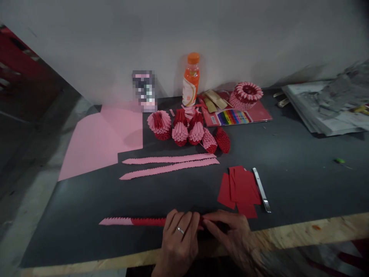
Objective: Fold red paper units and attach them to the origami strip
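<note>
**Strip running L–R, R hand at its R end**

The strip (148,221) is lying near the front edge of the table (302,181), long axis running L to R, roughly in line w/ that edge. Pink tip is pointing L; red part is running in under the hands. L hand (180,238), wearing a ring (180,230), is coming down over the red part, fingers bent & close together, holding it; thumb's hidden, so can't tell how tight. R hand (230,232) is sitting nearest the R end, almost closed, thumb & index pinching red paper there. Fingertips of both hands are nearly meeting; exact fold btwn them is too dark to tell.

Red slips (245,186) are lying just beyond R hand, so it's the nearer one to them. Blade (261,190) is lying along their R side. Two pink strips (170,168) are stretching L–R farther back, w/ folded pieces (180,129) standing behind, bottle (190,84) behind those.
</note>
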### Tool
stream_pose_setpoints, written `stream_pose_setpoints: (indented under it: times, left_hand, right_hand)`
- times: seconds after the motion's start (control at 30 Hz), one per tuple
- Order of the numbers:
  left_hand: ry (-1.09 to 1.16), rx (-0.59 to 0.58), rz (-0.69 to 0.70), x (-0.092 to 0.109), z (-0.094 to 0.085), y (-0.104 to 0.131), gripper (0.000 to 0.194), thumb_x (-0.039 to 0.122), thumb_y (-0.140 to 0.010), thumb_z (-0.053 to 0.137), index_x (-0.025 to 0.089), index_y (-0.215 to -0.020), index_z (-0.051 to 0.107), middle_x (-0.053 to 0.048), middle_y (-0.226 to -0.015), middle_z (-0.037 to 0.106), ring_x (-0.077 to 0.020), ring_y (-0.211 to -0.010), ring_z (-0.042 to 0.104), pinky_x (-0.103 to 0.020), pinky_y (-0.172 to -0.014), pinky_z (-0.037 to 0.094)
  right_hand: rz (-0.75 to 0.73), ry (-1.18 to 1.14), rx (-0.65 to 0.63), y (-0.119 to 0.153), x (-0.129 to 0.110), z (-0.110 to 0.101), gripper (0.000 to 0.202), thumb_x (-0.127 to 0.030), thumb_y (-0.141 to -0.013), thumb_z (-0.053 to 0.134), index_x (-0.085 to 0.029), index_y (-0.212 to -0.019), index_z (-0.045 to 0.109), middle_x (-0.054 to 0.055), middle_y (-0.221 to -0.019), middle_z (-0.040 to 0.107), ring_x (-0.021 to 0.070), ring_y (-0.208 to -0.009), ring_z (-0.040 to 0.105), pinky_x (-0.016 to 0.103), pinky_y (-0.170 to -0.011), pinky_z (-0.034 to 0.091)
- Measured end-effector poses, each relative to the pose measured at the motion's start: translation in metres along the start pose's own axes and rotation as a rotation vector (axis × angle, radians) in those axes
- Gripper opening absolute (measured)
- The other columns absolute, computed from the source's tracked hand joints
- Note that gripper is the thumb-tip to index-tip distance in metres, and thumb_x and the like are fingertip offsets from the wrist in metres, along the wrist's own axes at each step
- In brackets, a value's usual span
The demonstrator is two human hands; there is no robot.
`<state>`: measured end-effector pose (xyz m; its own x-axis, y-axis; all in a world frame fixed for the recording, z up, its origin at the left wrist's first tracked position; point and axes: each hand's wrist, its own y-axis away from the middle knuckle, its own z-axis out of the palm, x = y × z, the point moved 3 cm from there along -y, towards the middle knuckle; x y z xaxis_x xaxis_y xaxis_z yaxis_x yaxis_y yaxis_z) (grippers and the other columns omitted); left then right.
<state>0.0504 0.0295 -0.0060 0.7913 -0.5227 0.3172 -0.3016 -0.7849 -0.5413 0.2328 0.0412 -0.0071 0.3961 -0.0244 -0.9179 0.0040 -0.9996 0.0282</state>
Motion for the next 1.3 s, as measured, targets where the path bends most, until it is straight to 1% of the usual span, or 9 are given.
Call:
stream_pose_setpoints:
  times: [0.33, 0.43, 0.53, 0.6, 0.67, 0.8, 0.97, 1.1, 1.3]
  left_hand:
    - [0.048, -0.076, 0.004, -0.007, 0.006, -0.007, 0.029, 0.009, -0.108, 0.056, 0.020, -0.121, 0.080, 0.000, -0.098, 0.090, -0.0176, -0.089, 0.082, -0.038, -0.112, 0.057]
    - [-0.052, -0.038, -0.038, -0.008, 0.007, -0.010, 0.031, 0.016, -0.113, 0.057, 0.018, -0.134, 0.079, -0.007, -0.121, 0.093, -0.0230, -0.114, 0.085, -0.041, -0.120, 0.054]
    - [-0.184, -0.053, -0.090, -0.010, 0.007, -0.006, 0.048, 0.027, -0.114, 0.061, 0.021, -0.160, 0.068, -0.015, -0.158, 0.081, -0.0345, -0.153, 0.070, -0.058, -0.143, 0.031]
    - [-0.234, -0.136, -0.134, -0.013, 0.009, 0.003, 0.057, 0.036, -0.114, 0.061, 0.031, -0.171, 0.058, -0.013, -0.169, 0.073, -0.0389, -0.163, 0.060, -0.068, -0.147, 0.010]
    - [-0.273, -0.229, -0.199, -0.017, 0.012, 0.013, 0.070, 0.049, -0.111, 0.066, 0.039, -0.177, 0.047, -0.013, -0.176, 0.066, -0.0431, -0.167, 0.054, -0.072, -0.146, -0.001]
    - [-0.306, -0.330, -0.271, -0.024, 0.016, 0.021, 0.094, 0.061, -0.099, 0.078, 0.045, -0.181, 0.033, -0.013, -0.187, 0.050, -0.0485, -0.169, 0.050, -0.069, -0.147, 0.009]
    - [-0.306, -0.341, -0.235, -0.028, 0.020, 0.005, 0.085, 0.047, -0.108, 0.071, 0.047, -0.181, 0.027, -0.007, -0.188, 0.049, -0.0436, -0.169, 0.052, -0.067, -0.147, 0.019]
    - [-0.340, -0.334, -0.273, -0.029, 0.026, -0.006, 0.081, 0.036, -0.111, 0.065, 0.045, -0.180, 0.024, -0.008, -0.187, 0.049, -0.0455, -0.169, 0.052, -0.072, -0.142, 0.029]
    - [-0.332, -0.314, -0.299, -0.026, 0.036, -0.016, 0.078, 0.035, -0.111, 0.065, 0.046, -0.179, 0.028, -0.006, -0.186, 0.051, -0.0438, -0.168, 0.054, -0.074, -0.140, 0.036]
  right_hand:
    - [-0.025, 0.099, 0.000, -0.006, -0.001, 0.004, 0.018, -0.032, -0.095, 0.077, -0.033, -0.086, 0.092, -0.006, -0.073, 0.090, 0.0176, -0.061, 0.085, 0.019, -0.059, 0.068]
    - [-0.030, 0.170, 0.097, -0.012, 0.000, 0.007, 0.022, -0.038, -0.099, 0.073, -0.031, -0.092, 0.092, -0.002, -0.078, 0.092, 0.0192, -0.063, 0.086, 0.023, -0.061, 0.069]
    - [-0.020, 0.271, 0.226, -0.020, 0.003, 0.007, 0.028, -0.046, -0.104, 0.069, -0.031, -0.101, 0.092, 0.003, -0.092, 0.094, 0.0230, -0.075, 0.089, 0.030, -0.068, 0.072]
    - [-0.018, 0.326, 0.278, -0.025, 0.006, 0.003, 0.028, -0.050, -0.104, 0.070, -0.034, -0.105, 0.092, 0.005, -0.099, 0.094, 0.0266, -0.083, 0.090, 0.035, -0.072, 0.072]
    - [-0.015, 0.390, 0.339, -0.025, 0.009, -0.008, 0.027, -0.052, -0.103, 0.069, -0.038, -0.111, 0.091, 0.005, -0.101, 0.094, 0.0304, -0.089, 0.090, 0.041, -0.077, 0.072]
    - [0.007, 0.595, 0.501, -0.012, 0.019, -0.047, 0.032, -0.051, -0.107, 0.059, -0.046, -0.119, 0.088, 0.003, -0.109, 0.091, 0.0352, -0.096, 0.087, 0.055, -0.093, 0.068]
    - [0.015, 0.718, 0.487, 0.001, 0.037, -0.084, 0.041, -0.058, -0.105, 0.053, -0.048, -0.131, 0.084, 0.001, -0.123, 0.089, 0.0394, -0.107, 0.081, 0.059, -0.095, 0.065]
    - [0.031, 0.747, 0.467, -0.002, 0.047, -0.086, 0.043, -0.061, -0.104, 0.056, -0.041, -0.126, 0.088, 0.002, -0.122, 0.091, 0.0329, -0.102, 0.079, 0.051, -0.090, 0.065]
    - [0.071, 0.796, 0.457, -0.009, 0.048, -0.084, 0.055, -0.068, -0.107, 0.052, -0.032, -0.110, 0.093, 0.007, -0.109, 0.094, 0.0309, -0.099, 0.081, 0.046, -0.084, 0.066]
